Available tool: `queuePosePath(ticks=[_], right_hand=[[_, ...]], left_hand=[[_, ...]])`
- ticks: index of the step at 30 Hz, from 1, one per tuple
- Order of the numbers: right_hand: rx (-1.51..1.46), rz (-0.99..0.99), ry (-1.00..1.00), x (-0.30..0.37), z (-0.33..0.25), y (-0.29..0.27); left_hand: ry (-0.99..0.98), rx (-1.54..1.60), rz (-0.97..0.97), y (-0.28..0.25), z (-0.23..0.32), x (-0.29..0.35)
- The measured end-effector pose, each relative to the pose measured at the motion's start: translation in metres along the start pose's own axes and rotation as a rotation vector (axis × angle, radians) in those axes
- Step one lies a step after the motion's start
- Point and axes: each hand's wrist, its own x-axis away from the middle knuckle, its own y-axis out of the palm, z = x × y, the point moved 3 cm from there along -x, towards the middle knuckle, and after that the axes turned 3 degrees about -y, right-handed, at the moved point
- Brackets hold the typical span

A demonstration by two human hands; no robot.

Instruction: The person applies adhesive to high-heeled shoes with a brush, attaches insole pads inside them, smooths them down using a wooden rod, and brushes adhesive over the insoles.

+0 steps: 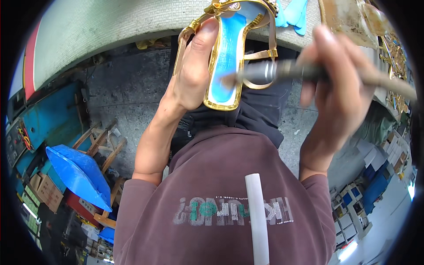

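My left hand (194,70) is closed around a gold strappy sandal (240,90), its thumb along the edge of the footbed. Bright blue covers most of the footbed, with a white border inside the gold rim. In my right hand (338,75) is a brush (287,70), blurred by motion, its handle pointing to the right. The brush tip lies over the blue area near the lower end of the footbed; whether it touches cannot be made out. Gold straps and a buckle hang around the sandal.
A pale textured worktop (119,26) runs across the far side. Blue flat insole-shaped pieces (295,13) lie on it, right of the sandal. Further right are a stained tray (340,17) and a heap of gold parts (395,57). A blue basin (79,172) stands at left.
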Motion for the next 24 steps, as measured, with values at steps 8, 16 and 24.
queuePosePath(ticks=[8,16,24], right_hand=[[0.181,0.054,-0.204,-0.013,0.003,0.002],[0.067,-0.069,-0.214,-0.008,-0.011,-0.052],[0.137,0.215,-0.358,0.064,0.027,-0.131]], left_hand=[[-0.048,0.004,-0.020,0.001,0.001,0.001],[0.006,0.127,0.077,-0.004,0.005,-0.002],[0.348,0.233,0.089,0.053,0.008,0.017]])
